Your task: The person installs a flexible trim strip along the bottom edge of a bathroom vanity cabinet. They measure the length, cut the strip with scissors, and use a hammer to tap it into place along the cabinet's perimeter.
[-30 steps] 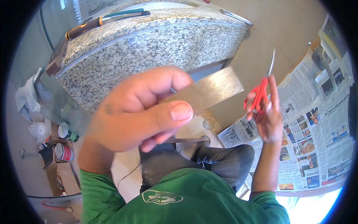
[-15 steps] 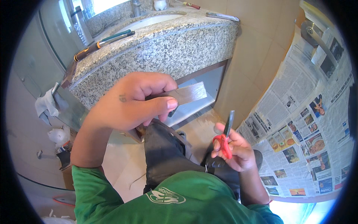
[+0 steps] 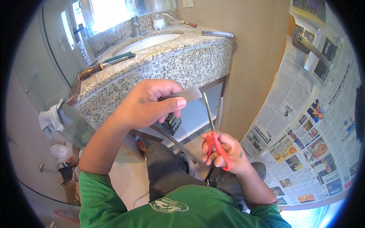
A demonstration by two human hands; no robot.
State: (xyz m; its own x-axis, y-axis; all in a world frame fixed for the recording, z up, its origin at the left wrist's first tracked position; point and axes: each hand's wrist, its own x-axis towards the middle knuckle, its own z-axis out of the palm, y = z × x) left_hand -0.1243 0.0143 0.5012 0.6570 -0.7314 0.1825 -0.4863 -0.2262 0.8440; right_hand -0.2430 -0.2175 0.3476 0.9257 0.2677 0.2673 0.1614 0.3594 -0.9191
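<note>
My left hand [image 3: 152,104] pinches a thin, flat grey-brown strip [image 3: 192,93] between thumb and fingers, its pale end sticking out to the right. A long curved brown length [image 3: 178,143] hangs below this hand; whether it is the same strip is hidden. My right hand [image 3: 231,152] grips red-handled scissors [image 3: 216,146], fingers around the handles. Their blades point up and stand apart, just right of the strip's end and not touching it. Behind my left fingers a black box [image 3: 173,124] shows against the white cabinet interior [image 3: 192,112].
Ahead is a speckled granite counter [image 3: 182,60] with a sink [image 3: 152,42], screwdriver-like tools [image 3: 100,66] and a phone [image 3: 217,34]. A newspaper-covered door [image 3: 300,125] with a lever handle [image 3: 317,51] stands on the right. Left, a grey cloth [image 3: 53,117] hangs by the glass panel.
The scissors have opened and moved up and left, close to the strip's end. My left hand has shifted slightly right, still holding the strip. More of the black box shows.
</note>
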